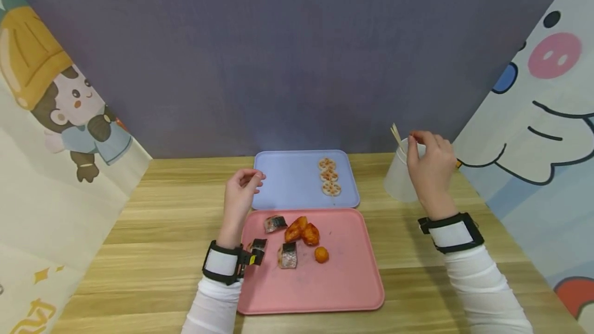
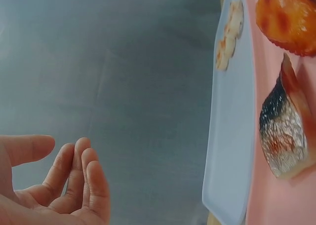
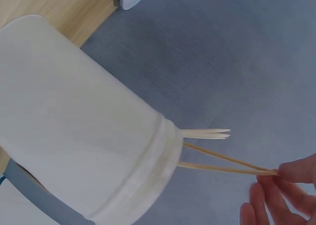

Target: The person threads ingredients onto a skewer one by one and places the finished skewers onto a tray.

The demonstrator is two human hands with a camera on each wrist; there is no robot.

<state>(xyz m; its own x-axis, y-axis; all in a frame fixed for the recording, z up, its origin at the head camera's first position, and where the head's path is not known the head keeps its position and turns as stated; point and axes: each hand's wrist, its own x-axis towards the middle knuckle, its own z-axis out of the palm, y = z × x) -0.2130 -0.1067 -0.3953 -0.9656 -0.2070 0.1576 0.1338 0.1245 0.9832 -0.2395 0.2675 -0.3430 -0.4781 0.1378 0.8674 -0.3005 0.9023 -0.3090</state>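
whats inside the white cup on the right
Thin wooden sticks poke out of the white cup; the right hand pinches the ends of two. The sticks' lower ends and the cup's bottom are hidden by its wall.

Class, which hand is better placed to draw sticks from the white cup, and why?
Probably the right hand: it pinches thin sticks that poke out of the white cup. The left hand holds nothing and hovers by the blue tray, farther from the cup.

- Left hand (image 1: 240, 197): fingers (image 2: 98, 190) loosely bent, thumb (image 2: 29, 149) apart.
- Right hand (image 1: 432, 169): thumb and fingers pinching.
- Both arms (image 1: 215, 303): stretched forward, well apart.
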